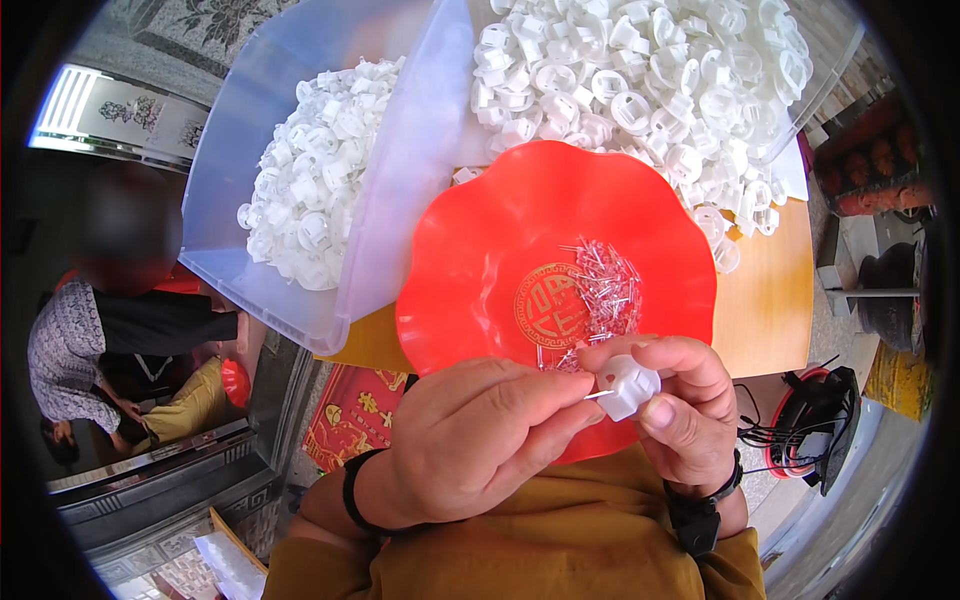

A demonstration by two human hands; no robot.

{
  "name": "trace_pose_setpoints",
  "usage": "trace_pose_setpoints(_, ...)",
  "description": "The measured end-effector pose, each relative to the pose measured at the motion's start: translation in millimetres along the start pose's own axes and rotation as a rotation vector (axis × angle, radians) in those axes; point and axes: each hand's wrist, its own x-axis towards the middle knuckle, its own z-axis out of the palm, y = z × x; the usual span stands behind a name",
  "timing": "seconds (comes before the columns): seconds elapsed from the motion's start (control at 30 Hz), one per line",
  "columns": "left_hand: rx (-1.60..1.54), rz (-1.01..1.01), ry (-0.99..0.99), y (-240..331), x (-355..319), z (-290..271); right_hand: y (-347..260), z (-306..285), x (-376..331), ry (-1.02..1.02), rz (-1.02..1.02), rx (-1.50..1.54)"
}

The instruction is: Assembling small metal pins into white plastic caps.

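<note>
Over the near rim of a red wavy-edged dish (460, 260), my two hands meet at a small white plastic housing (630, 386). My right hand (692, 410) grips this housing between thumb and fingers. A thin, pale, pin-like piece (600, 395) sticks out of the pinched fingertips of my left hand (480, 435), its tip at the housing's side. Whether the tip enters the housing I cannot tell. Inside the dish lies a heap of small clear pieces with thin wire legs (608, 290), resembling LEDs.
A translucent bin (400, 200) at the left holds many white plastic parts (325, 165). A larger heap of similar parts (640, 80) spreads behind the dish on the wooden table (780, 300). Coiled black cables (790, 440) sit at right. Another person (75, 340) is at far left.
</note>
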Motion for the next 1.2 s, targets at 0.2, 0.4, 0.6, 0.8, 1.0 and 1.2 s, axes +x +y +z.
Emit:
trace_pose_setpoints(0.2,0.022,-0.007,-0.004,2,1,1,0,-2,0,-0.023,-0.017,-0.024)
trace_pose_setpoints(0.4,0.045,-0.025,-0.010,2,0,-1,0,0,1,-0.026,-0.028,-0.043)
trace_pose_setpoints(0.6,0.039,-0.034,-0.016,2,0,0,-1,-2,1,-0.031,-0.069,-0.124)
trace_pose_setpoints(0.8,0.076,-0.011,0.000,1,-1,2,-3,-1,0,-0.027,-0.090,-0.233)
trace_pose_setpoints(1.0,0.146,0.026,-0.003,6,2,0,-8,-3,1,-0.029,-0.121,-0.409)
trace_pose_setpoints(1.2,0.246,0.064,-0.024,10,1,-1,-15,-1,4,-0.079,-0.166,-0.532)
